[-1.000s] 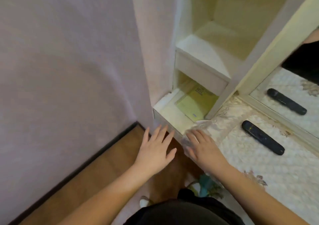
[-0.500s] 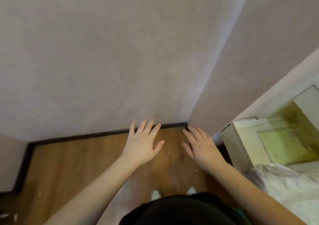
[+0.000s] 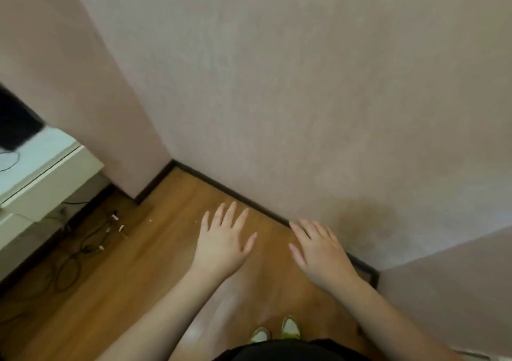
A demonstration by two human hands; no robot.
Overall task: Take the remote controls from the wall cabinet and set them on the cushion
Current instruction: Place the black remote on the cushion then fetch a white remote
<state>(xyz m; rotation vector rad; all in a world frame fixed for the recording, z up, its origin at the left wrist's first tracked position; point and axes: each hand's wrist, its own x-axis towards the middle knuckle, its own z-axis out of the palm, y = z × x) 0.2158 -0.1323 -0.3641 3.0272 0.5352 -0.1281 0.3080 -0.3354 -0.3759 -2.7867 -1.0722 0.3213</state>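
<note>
My left hand (image 3: 224, 243) is held flat in front of me over the wooden floor, fingers spread, holding nothing. My right hand (image 3: 318, 247) hovers beside it near the dark skirting board, fingers also apart and empty. No remote control, wall cabinet or cushion appears in this view. I face a corner of plain pinkish walls.
A white cabinet (image 3: 41, 177) stands at the left with a dark screen edge (image 3: 16, 122) above it. Black cables (image 3: 80, 244) and small white bits lie on the wooden floor (image 3: 155, 252) beneath it. My shoes (image 3: 277, 330) show at the bottom.
The view has swung left, away from the open cabinet and the quilted cushion with the remote. Both hands stay spread and empty in front of me; a white cabinet has come into view.
</note>
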